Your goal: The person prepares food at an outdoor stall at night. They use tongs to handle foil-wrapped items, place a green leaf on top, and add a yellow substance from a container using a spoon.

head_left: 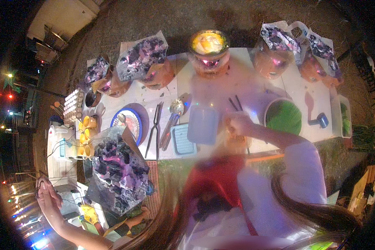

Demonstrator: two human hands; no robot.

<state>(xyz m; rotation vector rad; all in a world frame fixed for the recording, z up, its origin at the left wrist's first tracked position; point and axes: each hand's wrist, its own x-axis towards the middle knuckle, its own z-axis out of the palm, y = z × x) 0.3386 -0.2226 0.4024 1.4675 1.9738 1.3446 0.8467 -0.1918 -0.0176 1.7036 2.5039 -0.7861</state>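
Observation:
At the lower left, my left hand (49, 191) is closed round thin dark wires. They run toward a metal sheet of glowing charcoal (116, 175) that hangs in front of the table's left part. My right hand (239, 125) reaches over the table's front edge, its fingers closed at the top of a clear container with orange markings (236, 143), blurred by haze. Left of it is a translucent pale-blue lid or box (203, 125), beside a light-blue tray (184, 139). A green-topped round basin (283, 116) stands to its right.
A clay stove with a lit pot (209, 43) stands at the table's (246, 62) far middle. Other clay stoves (158, 77) under charcoal sheets flank it. Tongs (154, 129), a ladle (176, 109), a blue-rimmed plate (134, 125), yellow cups (87, 135), an egg tray (73, 104) and a blue scoop (319, 120) lie about.

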